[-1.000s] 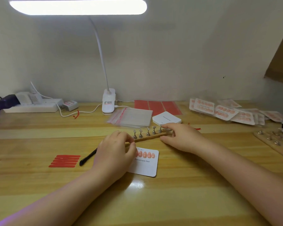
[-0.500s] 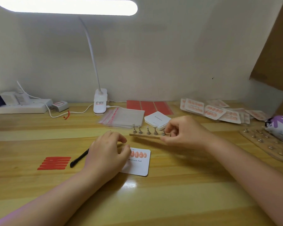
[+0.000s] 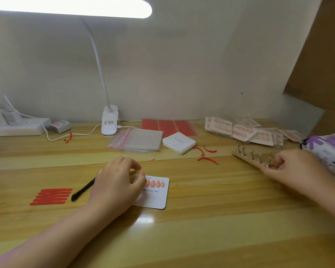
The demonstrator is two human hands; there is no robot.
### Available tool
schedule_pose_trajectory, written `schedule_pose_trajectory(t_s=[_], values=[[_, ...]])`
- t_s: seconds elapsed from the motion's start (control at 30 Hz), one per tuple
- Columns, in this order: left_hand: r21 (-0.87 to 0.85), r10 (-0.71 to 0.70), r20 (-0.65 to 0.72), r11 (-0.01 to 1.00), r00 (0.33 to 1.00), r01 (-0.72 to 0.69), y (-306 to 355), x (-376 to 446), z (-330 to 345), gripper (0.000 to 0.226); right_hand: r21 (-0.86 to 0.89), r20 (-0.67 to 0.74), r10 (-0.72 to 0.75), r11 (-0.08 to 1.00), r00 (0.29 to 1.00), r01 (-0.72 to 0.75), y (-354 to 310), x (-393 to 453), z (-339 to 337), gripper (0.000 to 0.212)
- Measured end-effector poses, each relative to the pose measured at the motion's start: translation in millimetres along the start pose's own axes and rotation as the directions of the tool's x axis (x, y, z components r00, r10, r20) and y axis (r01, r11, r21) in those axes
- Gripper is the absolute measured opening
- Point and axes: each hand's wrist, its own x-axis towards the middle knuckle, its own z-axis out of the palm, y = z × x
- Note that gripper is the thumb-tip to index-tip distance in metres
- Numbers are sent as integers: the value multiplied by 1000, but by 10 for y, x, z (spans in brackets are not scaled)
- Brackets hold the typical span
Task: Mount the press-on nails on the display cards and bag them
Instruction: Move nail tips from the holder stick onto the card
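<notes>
We see the left hand (image 3: 118, 182) resting over the left part of a white card (image 3: 156, 196) on the wooden desk (image 3: 201, 229), its fingers loosely curled and a little apart, the tips lying on the card's left edge; whether they pinch the card we cannot tell. Just to the right of those fingertips a row of pink nails (image 3: 155, 183) sits stuck to the card. A black pen (image 3: 83, 189) lies just left of the hand, partly under it, and a set of red strips (image 3: 51, 196) lies further left. The right hand (image 3: 294, 170) is well apart on the right, its fingers curled and gripping the near end of a wooden strip (image 3: 246, 158) with small metal pegs, held tilted; the pegs run away from the fingertips to the left and back. Beyond the left fingertips, toward the wall, lie a stack of clear bags (image 3: 137, 139) and a stack of blank cards (image 3: 179, 143). Behind the right fingers is a heap of bagged cards (image 3: 246, 131), and a purple-patterned pouch (image 3: 329, 147) sits just right of them. A clip lamp (image 3: 109, 120) stands at the back.
</notes>
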Motion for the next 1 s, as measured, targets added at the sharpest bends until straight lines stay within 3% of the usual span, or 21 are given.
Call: schedule_pose_trajectory(t_s=[0.27,0.47,0.67,0.73,0.93,1.0], values=[[-11,-20,14,1000,1000,20,-18,-7,-29,13,-159,174,251,961,952,-225,264,66,-27,32],[-11,-16,10,1000,1000,16,-24,-3,-23,12,-179,241,291,951,926,-253,516,113,-118,37],[-9,-7,12,1000,1000,7,-26,-6,-20,11,-69,130,254,967,958,-247,626,164,-98,74],[-9,-6,17,1000,1000,6,-21,-4,-23,12,-121,100,222,970,970,-209,620,177,-86,77],[-15,-3,3,1000,1000,3,-14,-4,-33,11,-341,-49,147,927,988,-155,538,181,-40,36],[-18,-9,7,1000,1000,9,-17,-8,-36,11,-372,-92,105,919,990,-132,452,163,-38,31]])
